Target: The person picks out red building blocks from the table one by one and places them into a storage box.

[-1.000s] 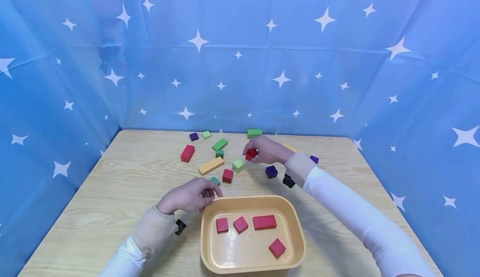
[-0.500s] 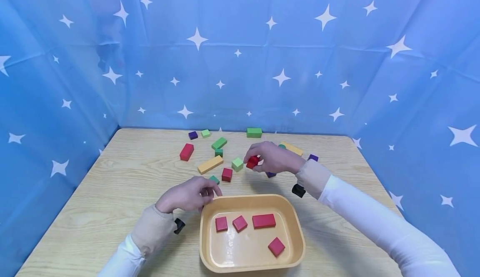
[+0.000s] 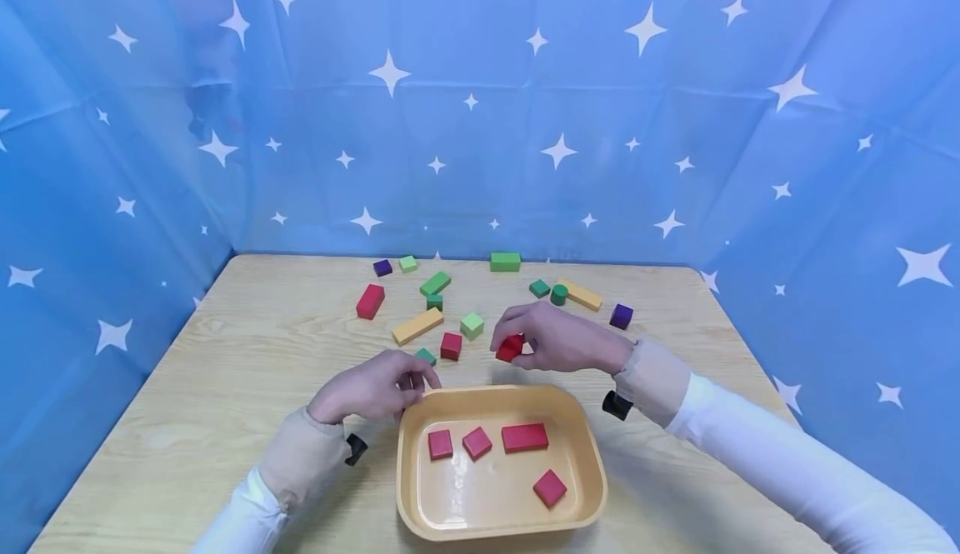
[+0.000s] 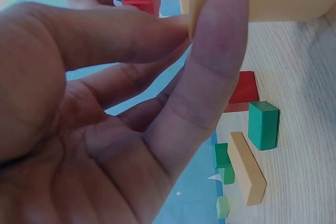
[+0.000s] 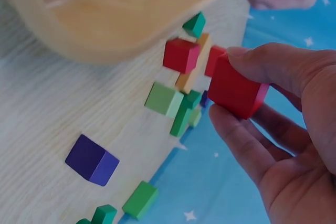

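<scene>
My right hand (image 3: 555,339) pinches a red block (image 5: 237,88) between thumb and fingers, held in the air just beyond the far rim of a tan plastic bin (image 3: 502,529). At the bin's far left corner, my left hand (image 3: 378,387) pinches the rim between thumb and finger, as the left wrist view shows up close (image 4: 220,30). Inside the bin lie several red pieces, among them a long red block (image 3: 525,437) and a red square block (image 3: 550,488). Beyond the bin on the table are a red cube (image 3: 451,346) and a longer red block (image 3: 370,301).
Other blocks lie scattered over the wooden table (image 3: 202,404): a light green cube (image 3: 472,326), a yellow-orange bar (image 3: 417,326), a green block (image 3: 505,262), a purple block (image 3: 621,316) and a green cylinder (image 3: 558,294). A blue starry curtain (image 3: 480,162) surrounds the table.
My right hand has carried the red block toward me, from the far part of the table to near the bin's far rim. The left hand keeps its grip on the bin.
</scene>
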Demonstrator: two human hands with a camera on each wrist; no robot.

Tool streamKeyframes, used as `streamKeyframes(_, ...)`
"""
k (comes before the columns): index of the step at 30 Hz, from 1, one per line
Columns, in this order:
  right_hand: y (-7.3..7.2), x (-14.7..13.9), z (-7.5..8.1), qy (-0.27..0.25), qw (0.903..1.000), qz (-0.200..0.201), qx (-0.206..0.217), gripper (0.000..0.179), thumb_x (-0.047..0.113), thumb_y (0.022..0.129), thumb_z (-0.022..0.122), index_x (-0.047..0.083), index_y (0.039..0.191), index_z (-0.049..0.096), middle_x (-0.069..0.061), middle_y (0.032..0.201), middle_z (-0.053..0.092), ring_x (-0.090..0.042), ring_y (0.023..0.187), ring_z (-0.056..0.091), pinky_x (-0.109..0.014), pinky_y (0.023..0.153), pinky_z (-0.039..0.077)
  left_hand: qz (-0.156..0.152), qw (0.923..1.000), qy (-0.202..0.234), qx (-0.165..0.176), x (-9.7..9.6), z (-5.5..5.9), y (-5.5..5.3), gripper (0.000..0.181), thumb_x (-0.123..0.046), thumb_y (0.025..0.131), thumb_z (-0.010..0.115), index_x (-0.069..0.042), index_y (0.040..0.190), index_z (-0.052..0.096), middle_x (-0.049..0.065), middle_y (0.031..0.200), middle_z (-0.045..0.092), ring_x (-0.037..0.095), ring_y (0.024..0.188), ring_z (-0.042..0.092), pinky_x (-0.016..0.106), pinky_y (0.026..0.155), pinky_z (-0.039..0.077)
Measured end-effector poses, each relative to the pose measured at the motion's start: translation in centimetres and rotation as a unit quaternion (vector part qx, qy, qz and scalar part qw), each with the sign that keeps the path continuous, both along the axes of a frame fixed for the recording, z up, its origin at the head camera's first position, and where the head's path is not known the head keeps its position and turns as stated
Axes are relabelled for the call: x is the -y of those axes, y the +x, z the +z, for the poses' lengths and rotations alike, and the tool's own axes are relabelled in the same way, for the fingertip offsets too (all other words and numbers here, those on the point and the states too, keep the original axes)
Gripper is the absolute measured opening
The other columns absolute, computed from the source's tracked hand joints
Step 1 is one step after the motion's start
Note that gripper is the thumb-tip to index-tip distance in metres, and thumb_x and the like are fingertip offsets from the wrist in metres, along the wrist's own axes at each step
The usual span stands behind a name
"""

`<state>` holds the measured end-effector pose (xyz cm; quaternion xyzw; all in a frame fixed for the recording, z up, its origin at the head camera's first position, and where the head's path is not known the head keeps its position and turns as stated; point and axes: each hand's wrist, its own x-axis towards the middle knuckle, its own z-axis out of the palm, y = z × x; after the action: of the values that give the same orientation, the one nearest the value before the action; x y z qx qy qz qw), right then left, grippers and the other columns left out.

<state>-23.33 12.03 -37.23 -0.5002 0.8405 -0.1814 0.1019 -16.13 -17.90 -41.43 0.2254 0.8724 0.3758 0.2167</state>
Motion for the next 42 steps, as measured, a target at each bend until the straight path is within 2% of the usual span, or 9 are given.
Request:
streamKeyframes(4,1.0,-0.1,0.2,-0.008,0.9999,0.012,0.009,0.026,0.009,0.09,0.077,0.024,0.111,0.074,0.006,0.114,0.069,-0.007,0.096,0.063,-0.024,0.084,0.058,0.001,1.0,-0.005,-0.005,0.0,0.0,-0.1,0.02,0.003,0.097,0.06,-0.008,0.109,0.072,0.007,0.087,0.064,0.014,0.057,0.058,0.028,0.054,0.053)
streamKeyframes(10,2.7,0.1,0.4,-0.008,0.9991,0.031,0.028,0.025,0.007,0.09,0.077,0.02,0.111,0.074,0.006,0.114,0.068,-0.006,0.098,0.063,-0.03,0.089,0.06,-0.002,1.0,-0.005,-0.003,0.1,0.0,-0.1,0.021,0.003,0.097,0.059,-0.008,0.11,0.072,0.008,0.089,0.067,0.013,0.056,0.058,0.027,0.052,0.05)
streamKeyframes(14,3.9,0.3,0.4,0.002,0.9984,0.044,0.035,0.024,0.008,0.09,0.076,0.021,0.111,0.074,0.007,0.113,0.068,-0.005,0.1,0.063,-0.026,0.089,0.059,-0.004,1.0,0.0,-0.001,0.2,0.1,-0.1,0.022,0.004,0.096,0.058,-0.006,0.11,0.072,0.007,0.087,0.065,0.014,0.057,0.058,0.026,0.052,0.05)
streamKeyframes(21,5.9,1.3,0.0,0.053,0.9954,0.063,0.049,0.025,0.011,0.091,0.077,0.025,0.112,0.074,0.009,0.115,0.066,-0.001,0.104,0.06,-0.019,0.093,0.055,-0.009,0.9999,0.01,-0.003,0.3,0.1,-0.2,0.023,0.006,0.096,0.058,-0.004,0.111,0.071,0.006,0.084,0.06,0.019,0.058,0.06,0.028,0.053,0.053)
streamKeyframes(25,7.0,1.9,-0.6,0.07,0.9929,0.09,0.035,0.025,0.01,0.091,0.077,0.022,0.112,0.075,0.008,0.115,0.067,-0.001,0.103,0.06,-0.014,0.094,0.051,-0.003,1.0,0.004,0.004,0.2,0.0,-0.2,0.023,0.005,0.096,0.057,-0.005,0.111,0.071,0.005,0.085,0.061,0.019,0.058,0.06,0.027,0.053,0.052)
streamKeyframes(29,8.0,2.4,-1.5,0.084,0.988,0.129,0.005,0.023,0.011,0.091,0.076,0.022,0.111,0.076,0.008,0.115,0.067,0.0,0.103,0.06,-0.009,0.092,0.048,0.001,1.0,0.0,0.008,0.2,0.0,-0.1,0.022,0.004,0.097,0.058,-0.006,0.111,0.071,0.004,0.085,0.062,0.025,0.059,0.062,0.026,0.052,0.05)
streamKeyframes(37,9.3,2.9,-2.7,0.131,0.972,0.187,-0.053,0.019,0.018,0.087,0.082,0.026,0.103,0.076,0.011,0.101,0.06,0.001,0.09,0.054,-0.004,0.077,0.04,-0.005,1.0,0.006,0.002,0.2,0.1,-0.1,0.021,0.004,0.096,0.059,-0.005,0.111,0.071,0.008,0.087,0.065,0.027,0.058,0.062,0.026,0.051,0.049)
streamKeyframes(42,9.7,2.9,-3.6,0.158,0.9667,0.195,-0.048,0.028,0.01,0.081,0.085,0.028,0.1,0.075,0.012,0.094,0.054,0.001,0.084,0.05,-0.005,0.073,0.037,-0.006,1.0,0.004,0.001,0.2,0.1,-0.1,0.022,0.004,0.097,0.058,-0.004,0.112,0.071,0.015,0.089,0.067,0.022,0.057,0.06,0.024,0.051,0.048)
